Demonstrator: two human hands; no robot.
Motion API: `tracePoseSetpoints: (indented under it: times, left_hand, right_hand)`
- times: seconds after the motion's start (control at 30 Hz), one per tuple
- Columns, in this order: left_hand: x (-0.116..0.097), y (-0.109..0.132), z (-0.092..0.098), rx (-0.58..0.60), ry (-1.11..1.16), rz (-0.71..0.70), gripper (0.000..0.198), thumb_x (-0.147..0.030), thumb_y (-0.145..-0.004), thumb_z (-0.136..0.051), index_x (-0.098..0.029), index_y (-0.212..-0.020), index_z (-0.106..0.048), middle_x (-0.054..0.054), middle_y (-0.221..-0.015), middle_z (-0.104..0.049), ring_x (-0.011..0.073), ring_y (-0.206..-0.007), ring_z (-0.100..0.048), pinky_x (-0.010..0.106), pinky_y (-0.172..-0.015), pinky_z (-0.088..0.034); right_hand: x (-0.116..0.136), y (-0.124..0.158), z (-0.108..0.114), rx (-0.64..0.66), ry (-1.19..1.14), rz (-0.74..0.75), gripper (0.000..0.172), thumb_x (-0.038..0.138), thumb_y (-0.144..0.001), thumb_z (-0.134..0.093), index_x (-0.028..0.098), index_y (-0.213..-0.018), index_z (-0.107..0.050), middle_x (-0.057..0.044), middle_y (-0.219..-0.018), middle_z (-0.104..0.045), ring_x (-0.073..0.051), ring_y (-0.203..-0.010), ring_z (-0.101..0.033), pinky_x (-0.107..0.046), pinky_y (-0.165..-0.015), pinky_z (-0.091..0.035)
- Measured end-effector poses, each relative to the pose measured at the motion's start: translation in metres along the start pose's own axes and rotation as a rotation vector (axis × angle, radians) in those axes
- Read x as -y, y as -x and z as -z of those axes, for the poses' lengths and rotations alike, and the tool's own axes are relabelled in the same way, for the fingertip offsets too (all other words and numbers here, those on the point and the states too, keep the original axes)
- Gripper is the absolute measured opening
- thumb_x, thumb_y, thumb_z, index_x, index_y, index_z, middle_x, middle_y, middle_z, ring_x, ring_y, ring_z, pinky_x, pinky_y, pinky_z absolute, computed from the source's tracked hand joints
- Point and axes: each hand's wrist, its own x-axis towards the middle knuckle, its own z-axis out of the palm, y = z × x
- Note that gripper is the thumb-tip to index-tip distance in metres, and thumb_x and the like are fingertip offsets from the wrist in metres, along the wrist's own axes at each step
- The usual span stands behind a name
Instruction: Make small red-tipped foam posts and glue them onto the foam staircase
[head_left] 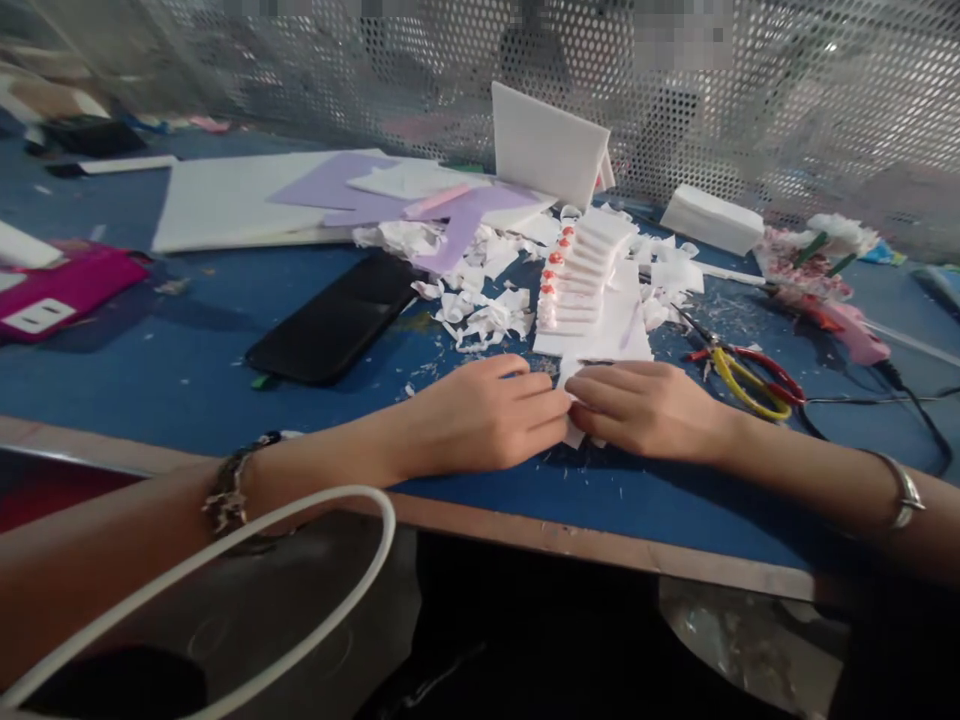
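My left hand and my right hand meet low over the blue table, fingertips together. Between them is a small white piece, its lower tip showing below the fingers. Both hands have their fingers closed on it. Just beyond them lies a white sheet bearing a row of stacked white pieces with red and white bits along the left side. White paper scraps are scattered on both sides of the stack.
A black phone lies left of the scraps. White and purple sheets are behind it. Red-and-yellow-handled pliers and a pink glue gun with a cord lie right. A folded white board stands near the mesh screen.
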Motion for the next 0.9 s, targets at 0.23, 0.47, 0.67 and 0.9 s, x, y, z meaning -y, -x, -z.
tracePoseSetpoints:
  times: [0.23,0.47,0.67,0.9]
  left_hand:
    - [-0.004,0.007,-0.013,0.082,0.316,0.171,0.025,-0.027,-0.091,-0.043,-0.017,-0.076,-0.060,0.001,-0.081,-0.065,0.0133,-0.071,-0.057,0.029,-0.072,-0.036]
    - [-0.005,0.012,-0.008,0.108,0.469,0.285,0.022,-0.025,-0.090,-0.044,-0.019,-0.080,-0.063,0.000,-0.089,-0.067,0.0134,-0.078,-0.059,0.031,-0.081,-0.036]
    - [-0.013,0.015,-0.001,0.154,0.402,0.326,0.025,-0.022,-0.090,-0.041,-0.020,-0.077,-0.062,-0.001,-0.084,-0.067,0.0126,-0.078,-0.059,0.031,-0.082,-0.037]
    - [-0.024,0.011,0.002,0.124,0.409,0.519,0.020,-0.030,-0.086,-0.048,-0.019,-0.074,-0.059,-0.001,-0.079,-0.066,0.0146,-0.074,-0.058,0.032,-0.079,-0.037]
  right_hand:
    - [0.012,-0.002,0.000,0.126,-0.245,-0.121,0.024,0.020,-0.093,-0.036,0.015,-0.079,-0.055,-0.003,-0.076,-0.058,-0.013,-0.067,-0.048,-0.026,-0.059,-0.033]
    - [0.010,-0.002,0.000,0.192,-0.434,-0.176,0.026,0.023,-0.094,-0.033,0.015,-0.085,-0.057,-0.005,-0.081,-0.059,-0.013,-0.070,-0.051,-0.025,-0.059,-0.034]
    - [0.007,-0.002,0.004,0.157,-0.385,-0.127,0.023,0.019,-0.091,-0.037,0.016,-0.082,-0.057,-0.004,-0.076,-0.058,-0.014,-0.067,-0.049,-0.027,-0.059,-0.031]
    - [0.011,-0.003,-0.003,0.130,-0.530,-0.193,0.021,0.026,-0.090,-0.041,0.016,-0.085,-0.059,-0.006,-0.082,-0.058,-0.014,-0.070,-0.050,-0.025,-0.062,-0.036]
